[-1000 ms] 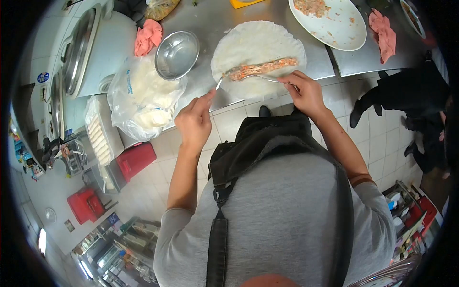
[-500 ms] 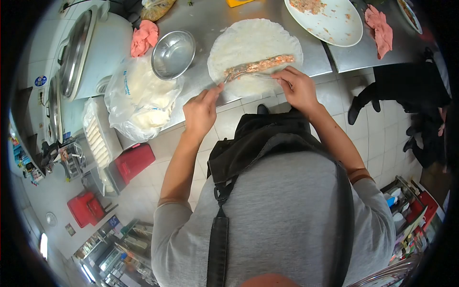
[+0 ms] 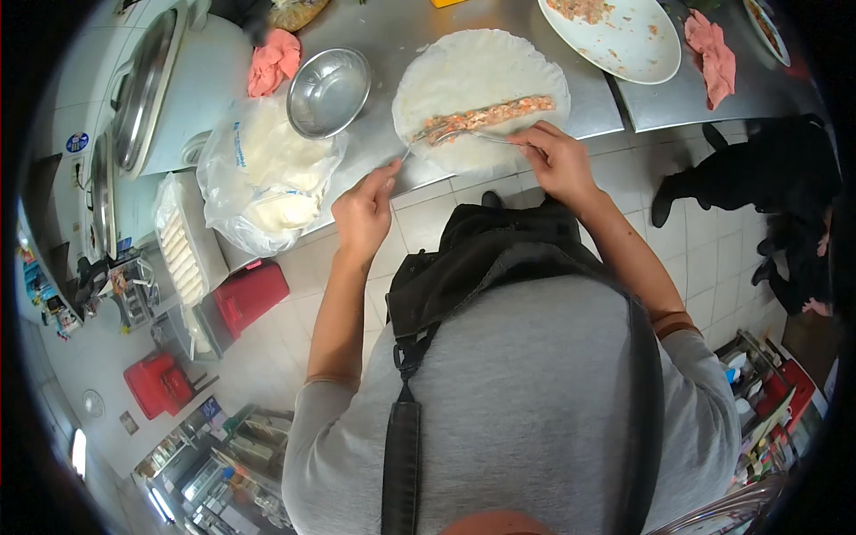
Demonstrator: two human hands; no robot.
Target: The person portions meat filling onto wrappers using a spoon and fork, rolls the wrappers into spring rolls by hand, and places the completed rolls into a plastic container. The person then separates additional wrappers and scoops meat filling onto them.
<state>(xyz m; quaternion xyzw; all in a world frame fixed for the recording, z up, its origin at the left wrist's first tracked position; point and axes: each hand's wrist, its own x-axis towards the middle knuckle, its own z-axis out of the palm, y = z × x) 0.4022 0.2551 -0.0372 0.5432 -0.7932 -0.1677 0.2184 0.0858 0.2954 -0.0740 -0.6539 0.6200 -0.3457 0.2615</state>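
A round white wrapper sheet (image 3: 481,67) lies flat on the steel table, overhanging its near edge slightly. Across its lower part runs a strip of orange-and-green-flecked minced filling (image 3: 499,114). My left hand (image 3: 364,209) is closed on the thin handle of a metal utensil (image 3: 407,153), just off the table edge; I cannot make out its head clearly. My right hand (image 3: 557,162) pinches the handle of a metal fork (image 3: 489,136) over the sheet's near right side. The fork's head touches the filling's left end.
At the upper right stands a white plate (image 3: 655,58) with minced filling. Left of the sheet are a steel bowl (image 3: 328,94) and a plastic bag of pale sheets (image 3: 267,169). A tray of white rolls (image 3: 183,259) is farther left. Pink cloths (image 3: 711,53) and another person (image 3: 758,169) are also nearby.
My left hand has shifted left and slightly down, drawing its utensil back toward the filling's left end. My right hand stays nearly in place. The person at right has changed posture.
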